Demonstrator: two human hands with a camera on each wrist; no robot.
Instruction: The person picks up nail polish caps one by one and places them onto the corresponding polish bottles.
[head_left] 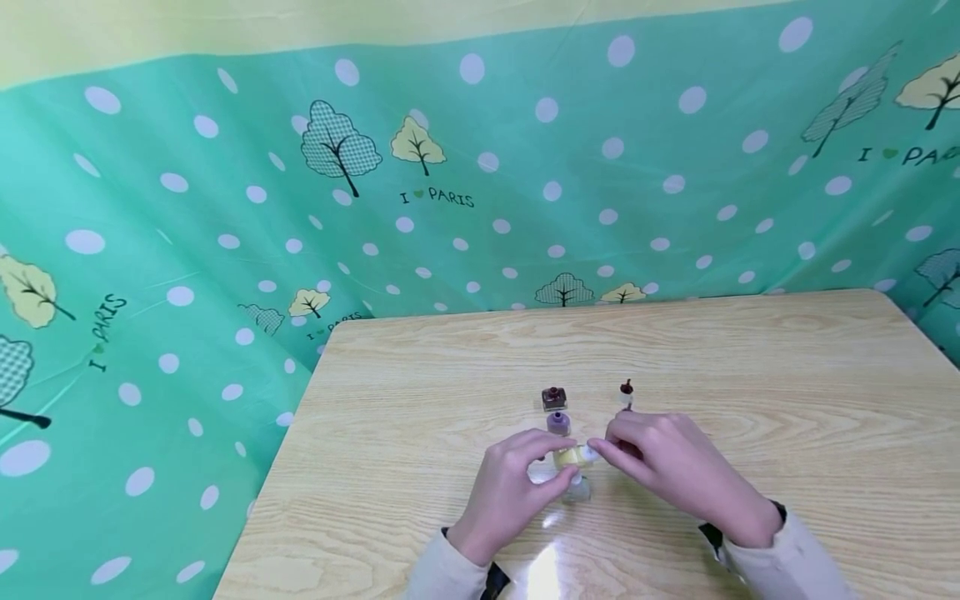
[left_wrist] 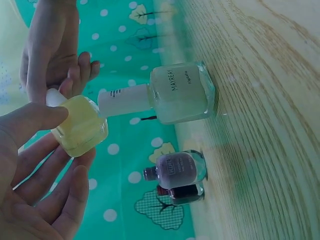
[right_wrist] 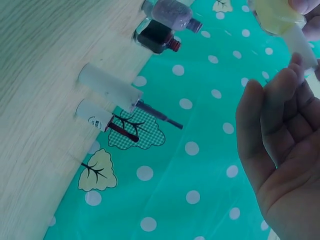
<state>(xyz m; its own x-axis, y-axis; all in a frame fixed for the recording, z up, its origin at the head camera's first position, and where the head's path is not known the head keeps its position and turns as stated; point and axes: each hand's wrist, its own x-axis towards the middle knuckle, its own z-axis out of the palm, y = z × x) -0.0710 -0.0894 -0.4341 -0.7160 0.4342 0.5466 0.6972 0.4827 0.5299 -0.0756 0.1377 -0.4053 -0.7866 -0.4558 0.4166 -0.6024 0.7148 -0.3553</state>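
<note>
Here, hands (head_left: 512,482) pinch a yellow glass bottle (left_wrist: 84,124), left, and its smooth cap (right_wrist: 298,44), right

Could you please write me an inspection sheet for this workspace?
Surface: light wood-grain table, glare near the left sleeve.
Job's things: yellow bottle with white cap; capped pale bottle standing; purple bottle and dark bottle, both uncapped; purple-brushed cap and red-brushed cap, standing brush up.
Clutter: nothing seen.
Hands: left hand holds the yellow bottle; right hand pinches its white cap.
Cables: nothing seen.
Surroundings: green dotted cloth behind the table.
</note>
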